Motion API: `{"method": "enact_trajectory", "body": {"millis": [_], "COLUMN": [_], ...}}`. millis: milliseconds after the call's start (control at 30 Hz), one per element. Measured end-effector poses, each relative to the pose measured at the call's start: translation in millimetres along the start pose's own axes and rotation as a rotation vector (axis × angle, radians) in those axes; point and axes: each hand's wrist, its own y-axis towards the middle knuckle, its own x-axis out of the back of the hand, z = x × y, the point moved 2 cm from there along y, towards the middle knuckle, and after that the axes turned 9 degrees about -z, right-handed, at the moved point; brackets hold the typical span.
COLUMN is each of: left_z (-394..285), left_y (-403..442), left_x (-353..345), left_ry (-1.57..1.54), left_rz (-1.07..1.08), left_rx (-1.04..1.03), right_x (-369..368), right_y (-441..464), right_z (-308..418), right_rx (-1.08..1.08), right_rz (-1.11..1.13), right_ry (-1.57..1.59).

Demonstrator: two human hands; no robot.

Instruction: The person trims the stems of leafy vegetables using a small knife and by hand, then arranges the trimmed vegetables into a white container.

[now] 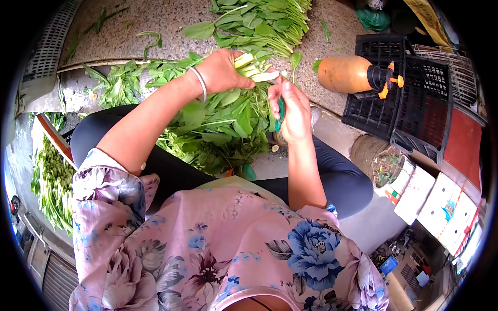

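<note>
My left hand, with a silver bangle at its wrist, is wrapped round a bunch of leafy greens. The pale cut stem ends point right, toward my right hand. A green-handled tool is in the closed fingers of my right hand, close beside the stem ends; its blade is hard to make out. Below both hands lies a heap of loose leaves, between my knees. More greens lie on the speckled stone surface beyond my hands.
An orange spray bottle lies at the right, against black plastic crates. Trimmed leaves are on the left near the stone edge. Bundled greens stand at the far left. White boxes are at the lower right.
</note>
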Motion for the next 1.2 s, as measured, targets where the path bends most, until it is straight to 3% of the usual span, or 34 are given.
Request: {"method": "enact_trajectory", "body": {"millis": [167, 367, 467, 533, 667, 900, 1067, 1133, 1200], "left_z": [-11.5, -0.7, -4.1, 5.2, 7.5, 1.5, 9.8, 7.4, 10.8], "left_y": [-5.5, -1.5, -4.1, -2.6, -1.6, -3.2, 0.5, -0.5, -0.3], "left_x": [3.5, 3.5, 4.6, 2.4, 5.1, 6.2, 7.1, 8.3, 8.6], "left_ry": [0.102, 0.151, 0.118, 0.037, -0.01, 0.078, 0.148, 0.15, 0.151], "left_rz": [-0.001, -0.024, 0.073, 0.074, 0.023, -0.007, 0.031, 0.037, 0.042], "left_rx": [0.001, -0.006, 0.034, 0.094, 0.209, 0.101, 0.135, 0.149, 0.162], "right_x": [-6.3, 2.3, 2.8, 1.4, 2.5, -3.7, 4.3, 8.0, 5.3], "right_y": [-2.1, 0.8, 0.0, 0.7, -0.7, -1.9, 5.9, 11.6, 7.3], "right_z": [-5.3, -11.8, -13.7, -16.6, -15.3, -23.6, -39.1, -40.2, -29.5], "right_rx": [-0.048, -0.138, -0.151, -0.023, 0.01, -0.126, -0.049, 0.053, 0.011], "right_rz": [-0.09, 0.047, 0.034, -0.057, -0.115, 0.0, -0.077, -0.164, -0.136], "right_ry": [-0.026, 0.107, 0.045, -0.15, -0.127, -0.061, -0.108, -0.311, -0.282]}}
